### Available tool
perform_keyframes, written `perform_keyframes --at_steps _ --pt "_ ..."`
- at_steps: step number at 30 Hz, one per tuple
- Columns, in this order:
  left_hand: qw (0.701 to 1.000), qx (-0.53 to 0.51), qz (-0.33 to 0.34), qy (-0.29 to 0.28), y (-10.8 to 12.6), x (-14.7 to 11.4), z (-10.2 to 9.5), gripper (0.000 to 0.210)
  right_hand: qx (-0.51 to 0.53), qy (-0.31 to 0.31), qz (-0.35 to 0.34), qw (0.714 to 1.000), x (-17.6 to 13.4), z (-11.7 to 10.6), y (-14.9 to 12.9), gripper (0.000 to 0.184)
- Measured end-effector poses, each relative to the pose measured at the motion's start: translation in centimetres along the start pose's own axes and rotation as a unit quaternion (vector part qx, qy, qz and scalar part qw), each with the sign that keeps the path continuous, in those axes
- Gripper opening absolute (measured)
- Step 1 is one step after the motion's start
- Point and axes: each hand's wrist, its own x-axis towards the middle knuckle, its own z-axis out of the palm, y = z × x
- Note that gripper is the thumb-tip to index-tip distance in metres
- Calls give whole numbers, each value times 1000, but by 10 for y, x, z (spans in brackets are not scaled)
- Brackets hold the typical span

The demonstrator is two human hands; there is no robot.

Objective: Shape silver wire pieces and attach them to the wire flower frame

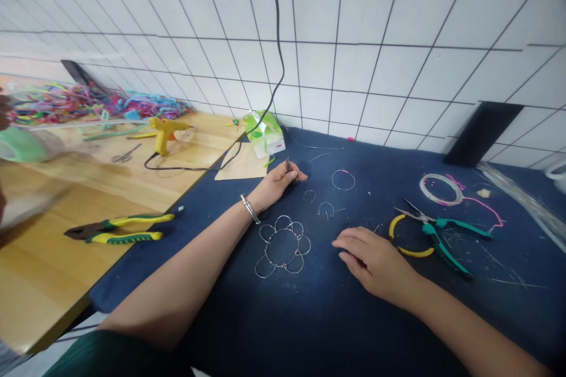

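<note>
My left hand [283, 179] is stretched toward the back of the dark blue mat, its fingers closed on a small bunch of thin, dark, wire-like pieces [288, 164]. What these are exactly is too small to tell. Nearer to me lies a wire flower [282, 266], a ring with looped petals and small pink wrappings. My right hand [371, 259] rests on the mat to its right, fingers stretched out and apparently holding nothing. Bent wire pieces [326, 205] and a wire ring [344, 189] with a pink spot lie between and beyond the hands.
Green-handled pliers [435, 230] lie right of my right hand, over a yellow ring [413, 254]. Behind them is a wire coil [424, 195]. On the wooden table at left are yellow-green pliers [119, 228], a glue gun [163, 132] and scissors [126, 154]. A tissue pack [265, 132] stands behind.
</note>
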Motion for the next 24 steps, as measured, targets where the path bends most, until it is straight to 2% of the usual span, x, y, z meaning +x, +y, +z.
perform_keyframes --at_steps 10,20,24 --pt "1000 0 16 12 3 2 2 16 1 10 -7 1000 0 1 1 26" --pt "1000 -6 5 -3 0 2 4 16 -1 4 1 1000 -2 1 0 26" --pt "1000 -16 14 -10 17 0 3 15 -9 40 -3 999 0 0 1 24"
